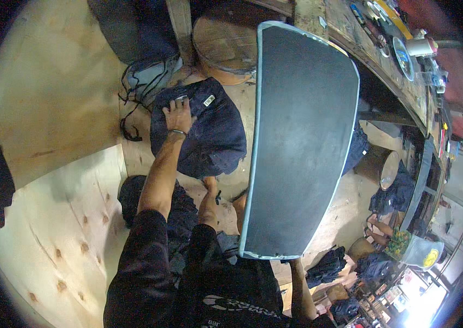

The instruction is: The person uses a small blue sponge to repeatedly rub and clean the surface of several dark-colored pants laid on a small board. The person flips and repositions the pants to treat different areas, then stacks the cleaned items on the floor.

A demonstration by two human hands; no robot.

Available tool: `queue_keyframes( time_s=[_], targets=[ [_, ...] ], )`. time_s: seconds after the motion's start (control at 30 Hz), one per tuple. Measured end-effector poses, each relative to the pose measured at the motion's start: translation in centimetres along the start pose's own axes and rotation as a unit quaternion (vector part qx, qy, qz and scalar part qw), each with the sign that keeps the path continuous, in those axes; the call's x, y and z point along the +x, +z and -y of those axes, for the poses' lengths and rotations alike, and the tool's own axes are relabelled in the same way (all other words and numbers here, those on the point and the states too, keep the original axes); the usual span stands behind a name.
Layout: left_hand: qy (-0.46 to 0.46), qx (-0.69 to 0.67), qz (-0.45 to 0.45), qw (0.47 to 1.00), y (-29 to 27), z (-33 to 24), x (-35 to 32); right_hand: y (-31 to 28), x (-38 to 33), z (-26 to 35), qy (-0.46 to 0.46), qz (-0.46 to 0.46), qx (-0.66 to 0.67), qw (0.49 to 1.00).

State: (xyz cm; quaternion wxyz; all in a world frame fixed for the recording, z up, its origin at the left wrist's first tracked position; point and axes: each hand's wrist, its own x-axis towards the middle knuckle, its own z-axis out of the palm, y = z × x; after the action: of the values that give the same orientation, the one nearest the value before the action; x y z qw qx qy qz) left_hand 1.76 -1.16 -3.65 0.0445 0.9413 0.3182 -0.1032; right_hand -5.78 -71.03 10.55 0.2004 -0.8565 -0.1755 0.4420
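Plywood flooring and pale plywood walls, with the left hand (pixel 177 115) flat on a dark blue garment (pixel 201 128).

Fingers spread wide, that hand presses down on the upper left part of the garment, which lies bunched on the floor straight ahead of the arm, its long axis running from upper left to lower right, a small white label near the fingertips. Of the right hand only the forearm (pixel 208 202) shows, low and near the body, so I cannot tell its state; the left is plainly the nearer. A big dark board with a pale blue edge (pixel 299 136) stands just right of the garment. Black cords (pixel 133 93) trail to its left, and a round wooden tub (pixel 226 44) sits beyond it, contents not visible.
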Motion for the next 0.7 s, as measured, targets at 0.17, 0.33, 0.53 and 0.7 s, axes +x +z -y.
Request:
queue_keyframes(
  time_s=[0.17,0.33,0.53,0.7],
  targets=[
    [0.088,-0.093,0.072,0.989,-3.0,-0.4,-5.0,0.2,-1.6,6.7,-0.058,-0.050,-0.076,0.994],
    [0.304,-0.185,0.304,0.884,-13.7,-8.3,-25.4,-5.0,-5.0,18.8,0.100,0.071,-0.106,0.987],
    [0.516,-0.270,0.105,0.806,-24.8,-11.9,-37.3,-13.0,-6.6,24.9,-0.111,0.218,-0.196,0.950],
    [0.440,-0.246,-0.190,0.842,-29.2,-11.7,-30.1,-20.3,-1.0,20.9,-0.046,0.101,0.012,0.994]
  ],
)
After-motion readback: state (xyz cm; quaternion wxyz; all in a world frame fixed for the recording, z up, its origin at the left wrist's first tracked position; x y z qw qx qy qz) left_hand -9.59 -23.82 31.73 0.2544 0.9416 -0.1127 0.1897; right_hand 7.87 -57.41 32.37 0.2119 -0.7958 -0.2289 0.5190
